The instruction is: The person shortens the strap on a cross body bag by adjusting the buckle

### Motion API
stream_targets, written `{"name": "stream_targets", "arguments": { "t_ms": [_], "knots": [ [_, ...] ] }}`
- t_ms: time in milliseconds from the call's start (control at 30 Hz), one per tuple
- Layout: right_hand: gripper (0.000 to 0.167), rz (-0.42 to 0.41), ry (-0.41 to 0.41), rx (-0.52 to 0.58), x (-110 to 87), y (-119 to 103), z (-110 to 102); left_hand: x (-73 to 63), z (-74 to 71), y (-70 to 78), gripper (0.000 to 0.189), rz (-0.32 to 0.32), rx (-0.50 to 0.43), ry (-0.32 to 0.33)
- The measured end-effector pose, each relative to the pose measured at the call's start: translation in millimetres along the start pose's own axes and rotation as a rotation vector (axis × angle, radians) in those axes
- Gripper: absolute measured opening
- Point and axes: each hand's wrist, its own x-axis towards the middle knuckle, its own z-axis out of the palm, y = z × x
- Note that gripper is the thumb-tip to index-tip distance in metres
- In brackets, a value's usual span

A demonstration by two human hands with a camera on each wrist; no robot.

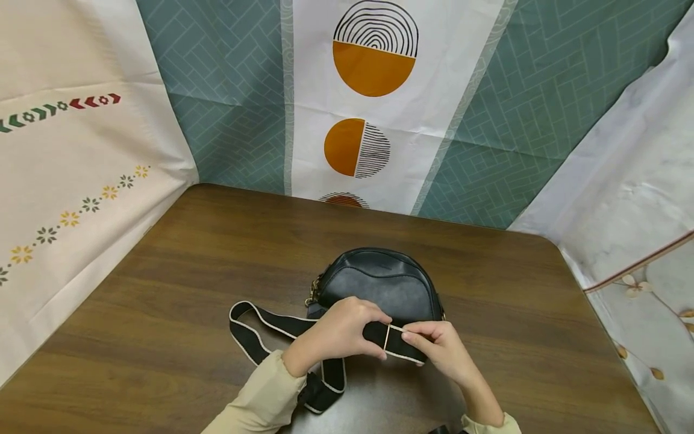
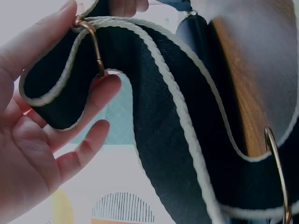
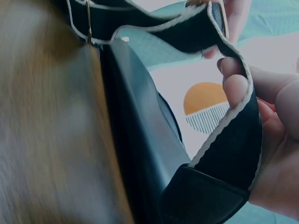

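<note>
A black bag strap with white braided edges (image 1: 403, 348) runs between both hands, in front of a rounded black handbag (image 1: 387, 289). My left hand (image 1: 344, 333) pinches the strap at its thin gold slider buckle (image 1: 387, 337). In the left wrist view, the strap forms a loop beside the thumb at that buckle (image 2: 97, 49). The fingers of my right hand (image 1: 443, 349) pinch the strap just right of the buckle. In the right wrist view, the strap hangs past that hand (image 3: 280, 126) to a black leather end tab (image 3: 205, 193).
The handbag stands on a brown wooden table (image 1: 162, 313), with gold hardware (image 1: 314, 289) at its left side. More strap lies in a loop (image 1: 246, 337) to the left. Patterned cloths (image 1: 228, 90) hang behind and beside the table.
</note>
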Motion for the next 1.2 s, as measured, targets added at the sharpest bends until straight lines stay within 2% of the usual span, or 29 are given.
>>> {"name": "stream_targets", "arguments": {
  "t_ms": [233,500,600,767,900,1200],
  "knots": [
    [0.011,-0.036,0.042,0.001,4.4,-1,14,1.1,1.5,4.9,0.044,-0.006,0.053,-0.01],
    [0.012,0.038,0.078,-0.018,6.7,-5,27,-1.6,0.4,2.2,0.045,0.01,0.053,0.029],
    [0.011,0.05,0.069,-0.026,6.4,-4,25,-2.6,0.5,-0.5,0.044,0.04,0.006,0.045],
    [0.012,0.037,-0.009,-0.016,4.5,-2,15,-3.6,1.0,-5.2,0.045,0.081,-0.086,0.066],
    [0.013,0.02,-0.065,0.001,3.1,3,6,-4.5,-1.8,-7.8,0.045,0.083,-0.1,0.075],
    [0.009,-0.021,-0.017,-0.067,1.6,8,-2,-2.9,-0.4,-7.6,0.047,0.093,-0.079,0.045]
  ]
}}
